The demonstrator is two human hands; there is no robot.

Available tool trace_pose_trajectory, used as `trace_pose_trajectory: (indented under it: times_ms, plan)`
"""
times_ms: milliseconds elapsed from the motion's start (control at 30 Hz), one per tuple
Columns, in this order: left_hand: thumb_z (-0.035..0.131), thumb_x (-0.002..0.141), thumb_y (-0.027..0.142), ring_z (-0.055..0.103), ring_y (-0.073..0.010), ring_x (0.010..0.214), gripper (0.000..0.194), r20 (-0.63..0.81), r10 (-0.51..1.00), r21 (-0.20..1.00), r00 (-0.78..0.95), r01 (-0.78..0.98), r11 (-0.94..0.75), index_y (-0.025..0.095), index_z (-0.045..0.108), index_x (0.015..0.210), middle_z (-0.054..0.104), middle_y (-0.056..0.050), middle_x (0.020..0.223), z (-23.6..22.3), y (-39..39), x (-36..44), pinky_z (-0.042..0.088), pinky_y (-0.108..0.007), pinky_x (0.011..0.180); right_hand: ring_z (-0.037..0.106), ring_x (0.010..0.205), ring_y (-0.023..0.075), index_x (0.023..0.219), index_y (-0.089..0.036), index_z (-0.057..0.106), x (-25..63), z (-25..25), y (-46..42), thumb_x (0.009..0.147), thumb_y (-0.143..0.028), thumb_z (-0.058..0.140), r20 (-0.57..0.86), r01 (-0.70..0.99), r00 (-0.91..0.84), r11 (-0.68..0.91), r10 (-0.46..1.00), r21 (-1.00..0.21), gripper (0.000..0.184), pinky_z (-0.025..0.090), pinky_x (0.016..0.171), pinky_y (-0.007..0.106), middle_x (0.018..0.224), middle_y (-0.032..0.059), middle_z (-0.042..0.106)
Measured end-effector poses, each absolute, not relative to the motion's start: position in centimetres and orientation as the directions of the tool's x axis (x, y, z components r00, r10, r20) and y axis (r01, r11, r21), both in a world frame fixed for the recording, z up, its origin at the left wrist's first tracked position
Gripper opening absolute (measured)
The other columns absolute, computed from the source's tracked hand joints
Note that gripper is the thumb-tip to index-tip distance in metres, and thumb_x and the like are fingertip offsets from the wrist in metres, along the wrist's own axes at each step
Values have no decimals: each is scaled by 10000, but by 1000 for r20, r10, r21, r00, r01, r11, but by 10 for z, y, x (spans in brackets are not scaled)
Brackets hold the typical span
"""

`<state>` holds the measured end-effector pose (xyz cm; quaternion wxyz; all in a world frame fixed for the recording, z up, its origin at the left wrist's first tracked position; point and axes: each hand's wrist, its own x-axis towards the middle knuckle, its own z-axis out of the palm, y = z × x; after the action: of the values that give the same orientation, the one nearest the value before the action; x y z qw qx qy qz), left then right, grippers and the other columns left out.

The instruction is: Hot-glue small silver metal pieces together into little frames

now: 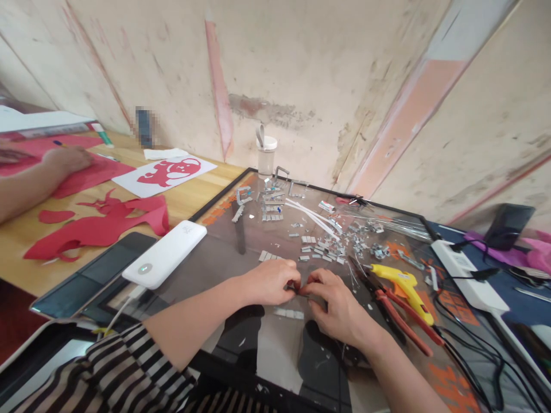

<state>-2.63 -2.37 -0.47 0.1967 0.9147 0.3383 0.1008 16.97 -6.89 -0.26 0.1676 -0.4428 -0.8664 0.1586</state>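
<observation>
My left hand [271, 282] and my right hand [333, 301] meet over a glass-topped board [224, 252], fingertips pinched together on a small reddish piece [300, 290] that I cannot make out. Both hands rest close to the glass. Several small silvery metal bits [325, 248] lie scattered just beyond my fingers, and a short strip of them [289, 313] lies under my hands.
A white power bank [166, 253] lies left of my hands on a dark tablet [81, 281]. A yellow glue gun [407, 285] and red-handled pliers [402, 321] lie to the right, beside a white power strip [467, 275]. Another person's hand [64, 160] rests on red paper cutouts [99, 223]. A lidded jar [266, 155] stands by the wall.
</observation>
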Motion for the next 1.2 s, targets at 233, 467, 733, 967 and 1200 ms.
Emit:
trace_pose_trajectory:
  times_ms: [233, 467, 733, 967, 1200]
  plan:
    - [565, 711, 200, 575, -154, 748, 108, 39, 665, 408, 745, 596, -691, 216, 634, 792, 580, 1, 810, -6, -24, -26, 391, -242, 642, 539, 888, 197, 878, -206, 634, 172, -6, -65, 727, -28, 480, 170, 675, -501, 507, 848, -537, 280, 421, 808, 342, 926, 55, 556]
    - [592, 703, 230, 573, -158, 740, 147, 6, 673, 415, 740, 610, -675, 212, 635, 842, 587, -2, 806, 3, -24, -27, 390, -244, 626, 552, 829, 181, 827, -200, 588, 173, -6, -63, 710, -32, 507, 157, 686, -476, 477, 866, -550, 220, 421, 754, 307, 853, 28, 585]
    - [605, 705, 237, 575, -155, 739, 124, -1, 686, 437, 727, 618, -654, 209, 633, 822, 598, -1, 795, 0, -22, -29, 402, -237, 663, 539, 768, 174, 830, -199, 573, 174, -8, -61, 704, -71, 534, 133, 758, -447, 454, 884, -468, 183, 409, 719, 299, 807, 14, 588]
    - [585, 715, 211, 580, -159, 737, 103, 44, 709, 456, 703, 618, -641, 201, 636, 803, 618, -12, 798, -6, -23, -25, 395, -241, 648, 552, 714, 170, 800, -195, 587, 174, -16, -57, 715, -76, 498, 154, 739, -422, 437, 894, -513, 170, 425, 674, 292, 750, 21, 613]
    - [538, 750, 233, 575, -118, 635, 161, -39, 744, 724, 667, 532, -439, 165, 671, 813, 644, -5, 722, -1, -21, -26, 405, -203, 592, 597, 709, 160, 860, -182, 627, 179, -9, -56, 732, -174, 524, 7, 592, -316, 203, 949, -780, 164, 467, 687, 289, 768, 21, 665]
